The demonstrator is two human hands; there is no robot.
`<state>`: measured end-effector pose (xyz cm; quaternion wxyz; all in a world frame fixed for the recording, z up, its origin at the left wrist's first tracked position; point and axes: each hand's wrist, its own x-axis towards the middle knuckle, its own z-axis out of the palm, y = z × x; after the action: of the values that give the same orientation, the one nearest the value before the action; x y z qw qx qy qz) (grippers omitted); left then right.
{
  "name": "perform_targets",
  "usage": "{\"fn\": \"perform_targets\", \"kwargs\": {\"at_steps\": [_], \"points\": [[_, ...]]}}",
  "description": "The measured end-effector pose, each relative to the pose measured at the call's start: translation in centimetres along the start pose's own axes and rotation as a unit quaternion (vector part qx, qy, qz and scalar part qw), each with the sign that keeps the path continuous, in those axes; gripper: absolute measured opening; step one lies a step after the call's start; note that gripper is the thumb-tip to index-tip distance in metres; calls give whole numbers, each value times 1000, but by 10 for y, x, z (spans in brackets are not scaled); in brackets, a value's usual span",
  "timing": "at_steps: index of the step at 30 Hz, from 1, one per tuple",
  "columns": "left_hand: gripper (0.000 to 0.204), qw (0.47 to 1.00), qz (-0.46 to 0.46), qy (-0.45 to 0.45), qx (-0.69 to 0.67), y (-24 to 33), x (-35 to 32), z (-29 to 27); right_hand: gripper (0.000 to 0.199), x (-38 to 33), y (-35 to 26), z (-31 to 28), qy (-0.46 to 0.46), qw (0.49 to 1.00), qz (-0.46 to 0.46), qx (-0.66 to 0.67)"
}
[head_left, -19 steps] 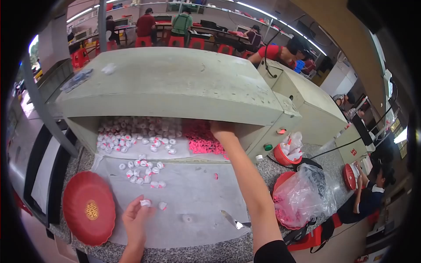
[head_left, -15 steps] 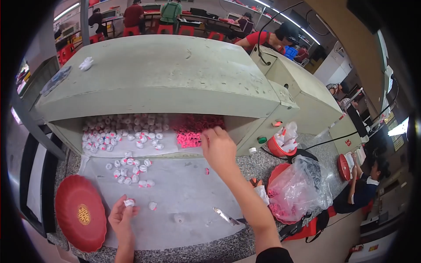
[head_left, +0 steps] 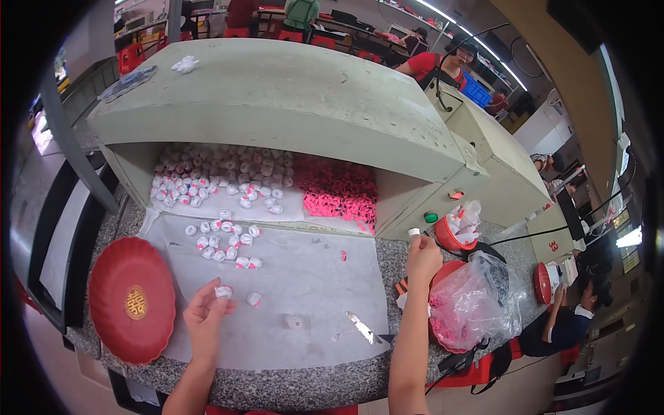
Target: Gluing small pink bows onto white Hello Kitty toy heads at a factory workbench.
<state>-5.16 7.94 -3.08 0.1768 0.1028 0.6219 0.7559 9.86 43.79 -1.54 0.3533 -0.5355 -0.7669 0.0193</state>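
Note:
My left hand pinches a small white rounded wrapped piece with a pink mark above the white sheet. Beside it lies a similar loose white piece. My right hand is off the sheet at the right, by the front corner of the pale green box-shaped machine. Its fingers are curled at a small white cap-like piece; whatever is below that is hidden by the hand. Several white pieces sit on the sheet, with many more inside the machine beside a heap of small pink pieces.
A red scalloped tray is at the left. A metal tool lies on the sheet. On the granite worktop, a red bowl and a clear plastic bag stand at the right. Other people work beyond.
My right hand has left the pink heap and moved right and down to the white cap-like piece. My left hand still holds the white piece. The whole view has shifted slightly.

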Motion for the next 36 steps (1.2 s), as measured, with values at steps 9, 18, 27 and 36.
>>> {"fn": "perform_targets", "kwargs": {"at_steps": [9, 18, 27, 36], "points": [[33, 1000, -10, -6, -28, 7, -2, -3, 30, -1, -12, -2, 4, 1000, 31, 1], [33, 999, -21, 19, -35, 5, 0, -9, 23, -20, -111, 23, -81, 970, -209, 95], [32, 999, -24, 16, -28, 3, 4, -2, 36, 98, -141, 199, 142, 906, -377, 130], [32, 999, -28, 22, -29, 13, 2, -3, 55, 95, -151, 182, 27, 925, -359, 121]]}}
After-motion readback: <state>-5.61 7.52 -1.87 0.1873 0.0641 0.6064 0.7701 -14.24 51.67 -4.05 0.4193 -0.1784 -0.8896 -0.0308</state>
